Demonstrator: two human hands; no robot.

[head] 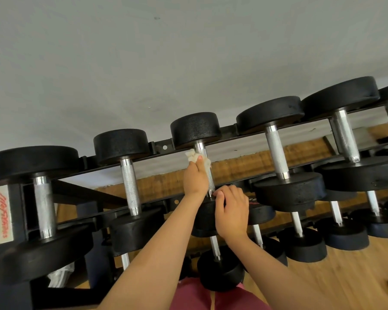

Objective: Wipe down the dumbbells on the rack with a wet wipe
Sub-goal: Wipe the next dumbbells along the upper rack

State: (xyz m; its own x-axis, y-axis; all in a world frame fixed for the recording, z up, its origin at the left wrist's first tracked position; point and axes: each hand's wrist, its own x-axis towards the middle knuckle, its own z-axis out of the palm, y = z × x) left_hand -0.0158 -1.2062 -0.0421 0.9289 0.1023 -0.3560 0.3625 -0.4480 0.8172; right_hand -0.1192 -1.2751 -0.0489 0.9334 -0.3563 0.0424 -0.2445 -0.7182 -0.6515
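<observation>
The wet wipe [194,157] is bunched in the left hand [196,177], whose fingers are curled round it and the knurled handle [199,147] of the middle dumbbell [195,128] on the top rail of the rack [164,147], the far head lying just beyond the grip. The near head, just below that grip, is clasped by the right hand [232,212] with curled fingers. The wipe is judged soft and light (likely to snag on the knurling), so it is best kept wrapped round the bar; the dumbbell, judged heavy and rigid, is best steadied by its head.
</observation>
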